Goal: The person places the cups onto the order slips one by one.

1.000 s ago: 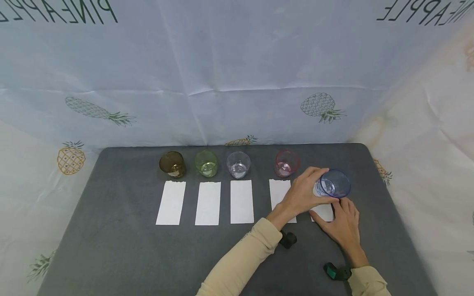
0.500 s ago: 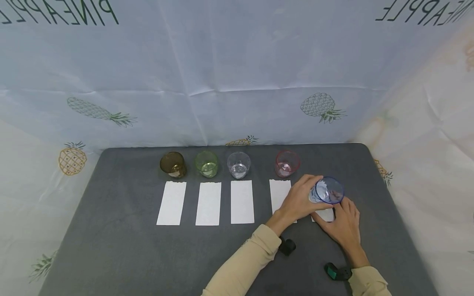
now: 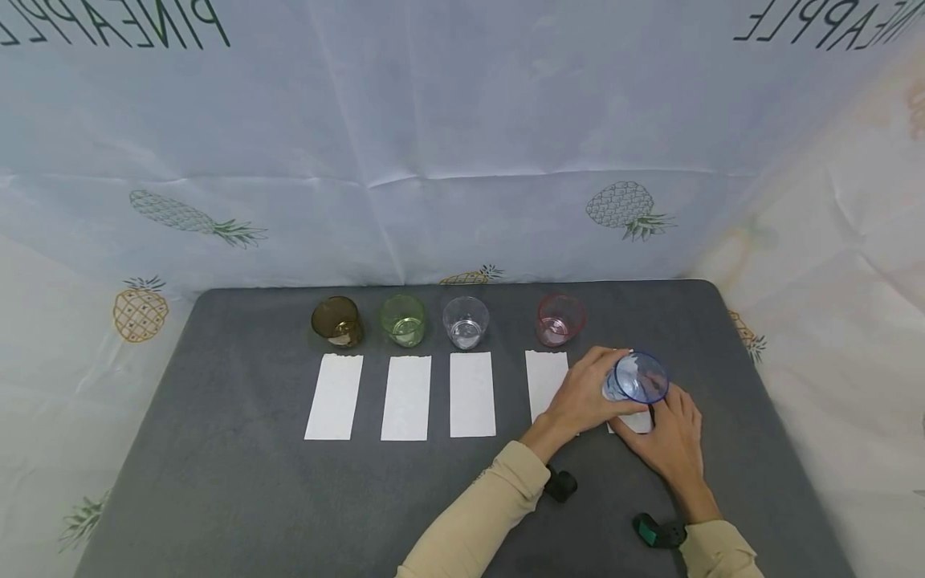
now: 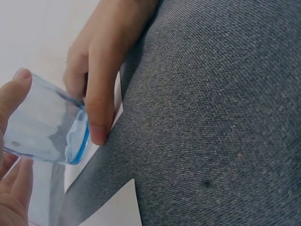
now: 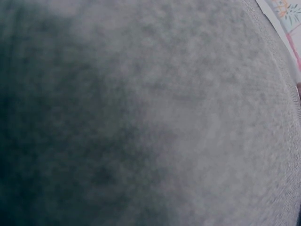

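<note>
In the head view my left hand (image 3: 578, 391) grips a blue glass tumbler (image 3: 642, 378) around its side, over the rightmost white paper strip (image 3: 636, 422). The left wrist view shows the tumbler (image 4: 51, 122) tilted, its thick base beside the right hand, with left thumb (image 4: 16, 89) and fingers on either side. My right hand (image 3: 674, 441) rests at that paper strip, its thumb extended along the left edge and its fingers on the far side. In the left wrist view the right hand (image 4: 106, 61) touches the strip with one straight digit. The tumbler partly covers the strip.
Behind stand a brown glass (image 3: 336, 321), a green glass (image 3: 402, 319), a clear glass (image 3: 466, 323) and a pink-rimmed glass (image 3: 560, 319). Several more white strips, such as the leftmost paper strip (image 3: 334, 397), lie before them on the grey table (image 3: 253, 498). A pineapple-print cloth (image 3: 462, 120) hangs behind.
My left hand has brought the blue tumbler slightly left and toward me, over the rightmost strip, and slowed there. The right hand has stayed in place at the strip.
</note>
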The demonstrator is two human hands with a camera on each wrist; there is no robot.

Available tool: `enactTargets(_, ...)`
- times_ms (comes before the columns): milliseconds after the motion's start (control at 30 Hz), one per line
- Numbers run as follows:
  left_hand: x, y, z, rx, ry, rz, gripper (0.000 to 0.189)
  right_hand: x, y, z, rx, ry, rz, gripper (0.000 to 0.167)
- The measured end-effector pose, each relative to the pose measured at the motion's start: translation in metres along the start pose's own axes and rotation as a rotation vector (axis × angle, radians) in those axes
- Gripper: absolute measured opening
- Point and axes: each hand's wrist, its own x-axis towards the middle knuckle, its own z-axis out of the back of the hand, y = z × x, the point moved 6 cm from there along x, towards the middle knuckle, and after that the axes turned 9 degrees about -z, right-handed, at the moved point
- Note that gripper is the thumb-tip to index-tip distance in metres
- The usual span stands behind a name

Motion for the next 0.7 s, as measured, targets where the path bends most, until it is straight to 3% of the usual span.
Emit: enactTargets(700,0.0029,0.0048,-0.0075,-0.012,0.024,0.055,0.082,0.0007,0.0013,0.0004,0.011,0.021,-0.014,0.086)
